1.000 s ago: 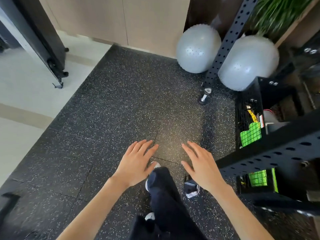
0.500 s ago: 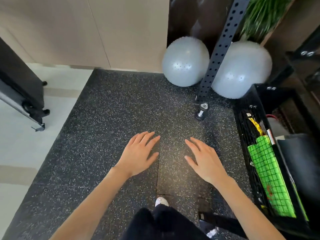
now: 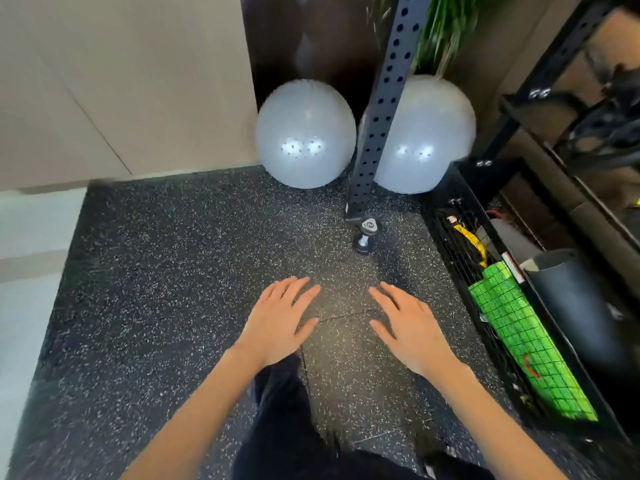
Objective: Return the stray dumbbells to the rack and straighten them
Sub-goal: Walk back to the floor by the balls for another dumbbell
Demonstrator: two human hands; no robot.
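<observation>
Left hand [image 3: 277,320] and right hand [image 3: 412,327] are hovering palm-down in the lower centre, fingers straight and slightly spread, gripping nothing. The stray dumbbell [image 3: 364,234] is sitting on the speckled floor [image 3: 173,271] just above centre frame, tipped up at the foot of the perforated upright [image 3: 381,116], apart from both hands. Risks, as a judgement: it is looking propped on one head, so a careless reach is likely knocking it over and sending it rolling toward the grey balls [image 3: 306,133] or the wire basket [image 3: 446,237] at right. With the post crowding it, fingers risk getting pinched. A one-head grab risks a slip onto the feet. The dumbbell rack is not clearly showing, so the return path is unclear.
</observation>
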